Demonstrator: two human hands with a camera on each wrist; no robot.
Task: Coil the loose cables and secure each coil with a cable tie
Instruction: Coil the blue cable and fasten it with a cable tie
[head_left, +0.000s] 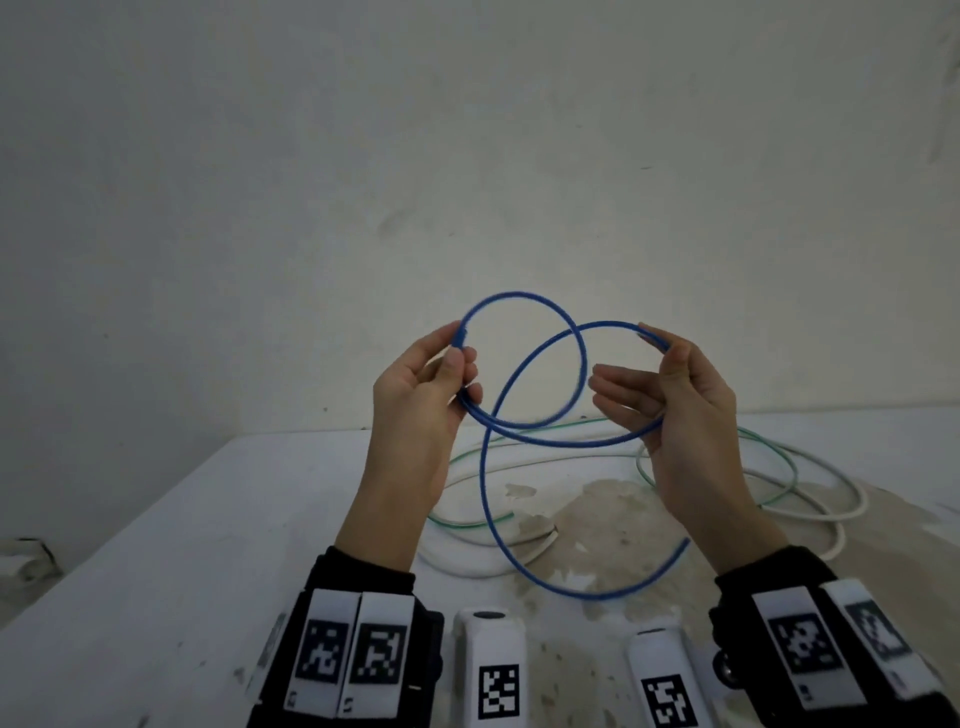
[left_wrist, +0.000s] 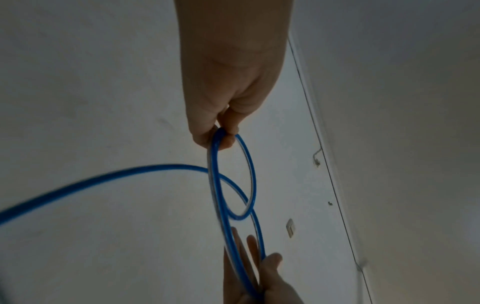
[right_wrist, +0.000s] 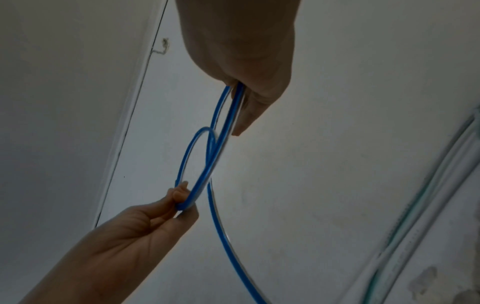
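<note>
A blue cable (head_left: 524, 431) is held up above the table in two overlapping loops. My left hand (head_left: 447, 374) pinches the smaller left loop between thumb and fingers; the left wrist view shows that pinch on the blue cable (left_wrist: 215, 156). My right hand (head_left: 670, 384) holds the larger right loop, thumb on top, fingers stretched underneath; in the right wrist view the blue cable (right_wrist: 226, 111) runs out of its grip. The cable's loose tail (head_left: 639, 577) hangs down in a curve toward the table. No cable tie shows.
A white cable (head_left: 826, 514) and a thin green cable (head_left: 769, 447) lie tangled on the stained white table (head_left: 182, 545) beneath my hands. Two white blocks with printed markers (head_left: 493, 670) stand at the near edge. A plain wall rises behind.
</note>
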